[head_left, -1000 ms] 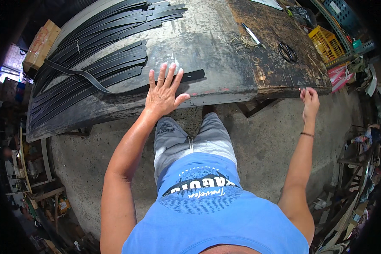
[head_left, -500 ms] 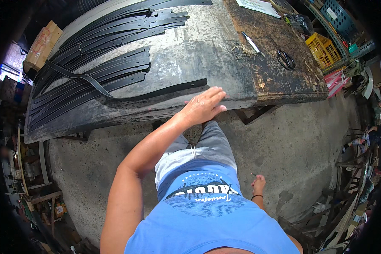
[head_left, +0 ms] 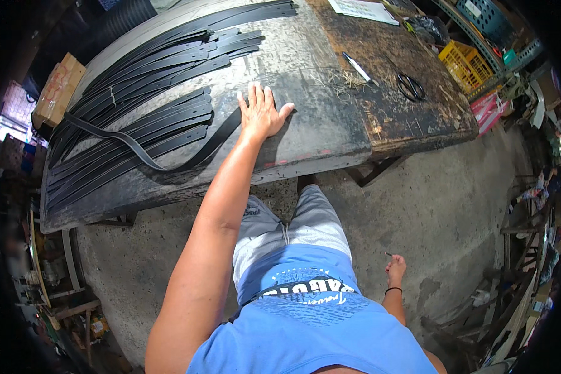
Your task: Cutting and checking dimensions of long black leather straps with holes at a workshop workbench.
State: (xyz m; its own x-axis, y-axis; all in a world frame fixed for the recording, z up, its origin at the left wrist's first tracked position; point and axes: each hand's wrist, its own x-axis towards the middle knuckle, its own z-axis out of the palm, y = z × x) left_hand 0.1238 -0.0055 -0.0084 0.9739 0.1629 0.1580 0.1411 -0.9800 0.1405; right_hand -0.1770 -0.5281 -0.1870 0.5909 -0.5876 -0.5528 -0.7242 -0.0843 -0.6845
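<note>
My left hand (head_left: 262, 116) lies palm down on the grey worktable (head_left: 305, 124), its fingers spread. Under or against it is the end of a loose black strap (head_left: 223, 134), which curves left across other straps. A row of flat black straps (head_left: 177, 118) with small holes near their ends lies left of the hand. Beyond it a larger pile of black straps (head_left: 168, 56) fans out. My right hand (head_left: 396, 268) hangs low at my right side, fingers closed on a small thin stick-like thing (head_left: 388, 254); its kind cannot be made out.
On the brown wooden part of the table lie black-handled scissors (head_left: 410, 87), a white pen-shaped tool (head_left: 358, 67) and a paper sheet (head_left: 363, 10). A cardboard box (head_left: 59, 90) stands at the left. A yellow crate (head_left: 464, 65) sits beyond the right end.
My left hand has moved from the table's front edge up and left onto its top, fingers now spread. The loose strap's near end has swung away from the edge. My right hand stays low.
</note>
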